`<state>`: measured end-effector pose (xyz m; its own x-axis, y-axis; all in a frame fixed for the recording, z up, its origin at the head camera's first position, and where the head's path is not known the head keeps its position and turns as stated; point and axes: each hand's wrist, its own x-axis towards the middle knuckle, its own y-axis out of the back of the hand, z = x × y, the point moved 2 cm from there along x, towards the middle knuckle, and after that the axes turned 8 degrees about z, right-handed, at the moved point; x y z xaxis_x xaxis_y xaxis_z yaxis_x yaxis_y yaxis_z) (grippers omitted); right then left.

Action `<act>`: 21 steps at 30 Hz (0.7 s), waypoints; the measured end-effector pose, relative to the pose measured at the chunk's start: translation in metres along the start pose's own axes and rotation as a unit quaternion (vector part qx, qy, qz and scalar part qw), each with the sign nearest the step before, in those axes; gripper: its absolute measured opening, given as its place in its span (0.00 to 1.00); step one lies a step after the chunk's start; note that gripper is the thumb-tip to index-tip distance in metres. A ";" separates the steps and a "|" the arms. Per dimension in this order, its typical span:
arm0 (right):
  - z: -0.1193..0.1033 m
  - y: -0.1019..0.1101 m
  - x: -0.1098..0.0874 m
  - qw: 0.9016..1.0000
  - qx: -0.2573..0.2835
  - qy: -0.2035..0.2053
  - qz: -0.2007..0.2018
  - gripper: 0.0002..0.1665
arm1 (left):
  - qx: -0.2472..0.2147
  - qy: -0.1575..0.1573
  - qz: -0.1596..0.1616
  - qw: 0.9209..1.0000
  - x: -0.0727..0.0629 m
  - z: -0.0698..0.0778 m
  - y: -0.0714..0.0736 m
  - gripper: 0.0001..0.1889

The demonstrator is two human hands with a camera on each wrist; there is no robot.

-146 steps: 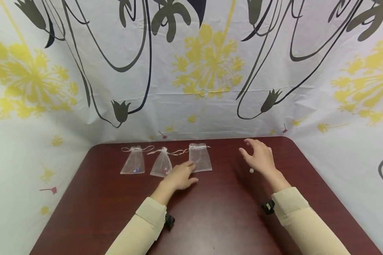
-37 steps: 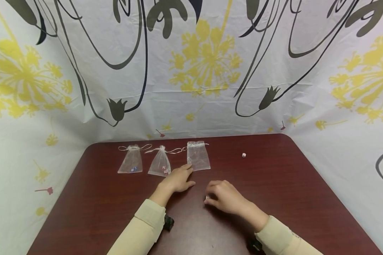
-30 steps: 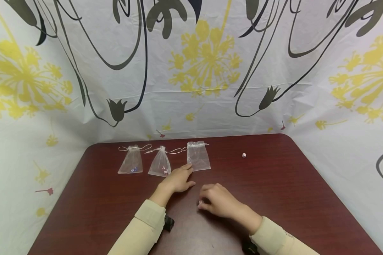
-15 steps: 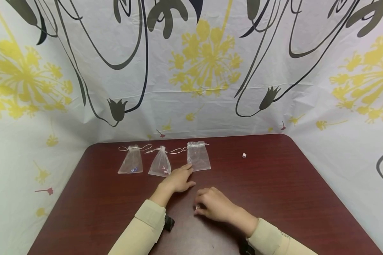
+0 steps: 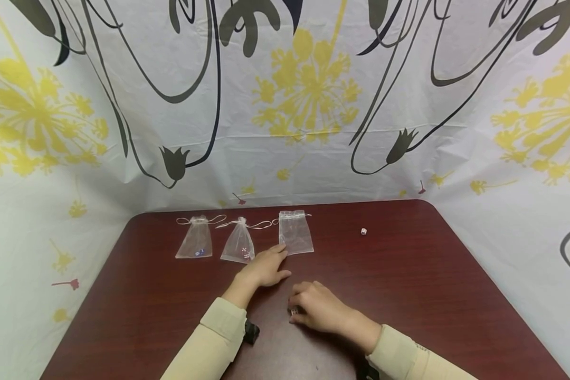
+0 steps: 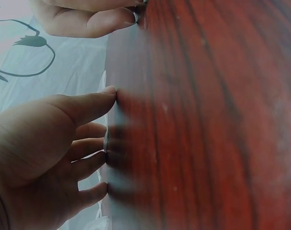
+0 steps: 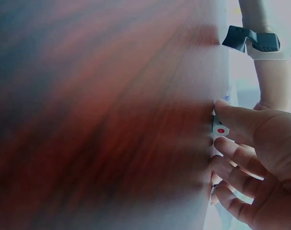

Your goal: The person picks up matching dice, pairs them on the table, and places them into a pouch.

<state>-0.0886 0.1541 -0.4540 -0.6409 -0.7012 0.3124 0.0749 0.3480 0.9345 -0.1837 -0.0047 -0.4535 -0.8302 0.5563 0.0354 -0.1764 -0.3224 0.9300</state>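
Note:
My left hand [image 5: 262, 268] rests on the table, fingers spread and fairly straight, its fingertips at the lower left corner of the flat sheer drawstring bag [image 5: 296, 235]. Nearer to me, my right hand [image 5: 320, 306] has its thumb and index finger on either side of a small white die [image 5: 294, 311], low at the tabletop. A red pip shows on this die in the right wrist view. Left of the flat bag lies a sheer bag [image 5: 237, 240] with red-marked dice [image 5: 246, 255] inside. Farthest left, another sheer bag [image 5: 193, 238] contains blue dice [image 5: 199, 253].
A single white die [image 5: 363, 231] lies toward the back right of the dark red wooden table [image 5: 408, 285]. White cords loop from the bag tops. A patterned white curtain [image 5: 285, 179] hangs behind the table edge.
My right hand has come from the back right to the near middle, bringing one die with it. It has almost stopped during the last half second. My left hand stays by the flat bag.

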 end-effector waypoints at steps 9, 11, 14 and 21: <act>0.013 0.025 0.005 0.998 0.016 -0.039 0.053 0.13 | -0.003 0.000 0.000 1.000 0.001 -0.001 -0.003 0.33; 0.020 0.031 0.007 0.997 0.014 -0.044 0.064 0.14 | -0.003 0.002 0.001 1.000 0.001 -0.002 -0.004 0.33; 0.030 0.040 0.007 0.995 0.010 -0.057 0.077 0.15 | -0.006 0.003 0.000 1.000 0.002 -0.003 -0.004 0.33; 0.053 0.052 0.005 0.992 0.014 -0.076 0.101 0.14 | -0.014 0.007 -0.004 1.000 0.001 -0.003 -0.004 0.33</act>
<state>-0.1284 0.2015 -0.4126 -0.7235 -0.5139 0.4609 0.1933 0.4902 0.8499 -0.1853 -0.0053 -0.4582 -0.8364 0.5477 0.0222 -0.1975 -0.3389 0.9198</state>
